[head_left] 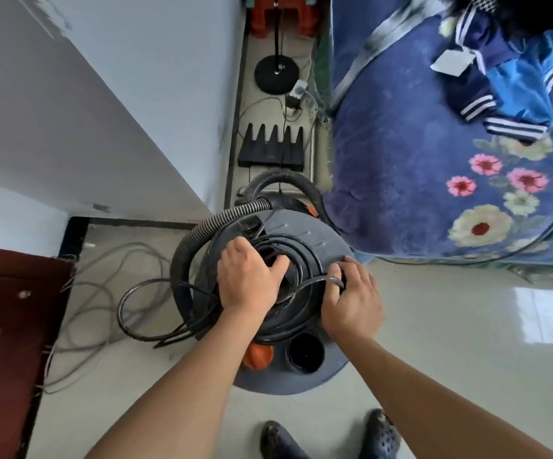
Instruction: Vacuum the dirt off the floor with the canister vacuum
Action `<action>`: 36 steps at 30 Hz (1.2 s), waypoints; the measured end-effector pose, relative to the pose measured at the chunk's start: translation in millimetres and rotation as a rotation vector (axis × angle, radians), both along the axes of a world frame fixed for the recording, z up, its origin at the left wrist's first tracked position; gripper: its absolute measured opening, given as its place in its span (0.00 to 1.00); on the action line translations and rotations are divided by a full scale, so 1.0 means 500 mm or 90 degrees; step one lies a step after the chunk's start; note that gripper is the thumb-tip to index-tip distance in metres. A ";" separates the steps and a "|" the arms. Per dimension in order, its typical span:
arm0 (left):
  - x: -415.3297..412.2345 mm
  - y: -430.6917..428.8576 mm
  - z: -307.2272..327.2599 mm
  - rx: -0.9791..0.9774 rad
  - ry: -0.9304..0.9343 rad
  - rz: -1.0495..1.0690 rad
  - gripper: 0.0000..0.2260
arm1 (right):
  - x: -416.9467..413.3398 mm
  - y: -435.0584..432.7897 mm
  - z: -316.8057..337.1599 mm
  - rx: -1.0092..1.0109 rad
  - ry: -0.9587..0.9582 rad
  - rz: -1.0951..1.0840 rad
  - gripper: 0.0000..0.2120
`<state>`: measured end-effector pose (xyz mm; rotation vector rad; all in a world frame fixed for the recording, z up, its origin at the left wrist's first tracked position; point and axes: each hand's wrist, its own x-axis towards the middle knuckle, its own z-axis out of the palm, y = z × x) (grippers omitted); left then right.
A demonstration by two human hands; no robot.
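Canister vacuum [318, 235] is at center frame, on the floor [450, 342] between the wall on the left and the blue blanket [401, 160] at upper right. Power cord [301, 260] is coiled on the grey lid, and the ribbed hose [199, 228] is looped round the body.

Both hands are on the coil. Left hand [248, 279]: fingers curled down into the middle of the coil, thumb hooked over the turns. Right hand [354, 296]: fingers curled over 1 outer loop at the coil's right edge, pinching it. Neither hand is spread flat.

Likely step is unwinding the cord. With hose and cord both stowed, the task looks barely begun.

Risks from here:
- 1 slack loop of cord hangs off the lid toward lower left, near the grey cables [99, 288] on the floor. Pulling turns off in a bunch could drop them into those and knot.
- Cord turns overlap, so lifting several at once could tighten a tangle rather than free it.
- Hose wraps the same body, so a cord loop could catch under it.
- A hard sideways tug could tip or shift the canister toward the blanket. Cannot tell if it has wheels.
- Feet in dark shoes [382, 435] stand close at bottom frame, so cord dropped there is a trip hazard.
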<state>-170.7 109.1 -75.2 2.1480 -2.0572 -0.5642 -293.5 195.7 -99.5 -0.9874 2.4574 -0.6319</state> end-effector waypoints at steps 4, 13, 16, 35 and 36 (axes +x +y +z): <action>-0.026 -0.104 0.010 0.006 0.003 -0.079 0.26 | -0.002 -0.071 -0.001 0.020 -0.010 -0.074 0.21; -0.067 -0.312 0.018 0.002 -0.003 -0.129 0.23 | -0.014 -0.256 -0.005 0.008 -0.009 -0.134 0.18; -0.082 -0.376 0.019 0.003 -0.007 -0.123 0.23 | -0.031 -0.325 -0.003 0.015 -0.010 -0.143 0.17; -0.101 -0.480 0.022 0.049 0.056 -0.062 0.26 | -0.121 -0.376 0.063 0.139 -0.185 0.016 0.32; -0.101 -0.480 0.024 0.050 0.055 -0.064 0.26 | -0.123 -0.365 0.071 0.142 -0.219 0.016 0.35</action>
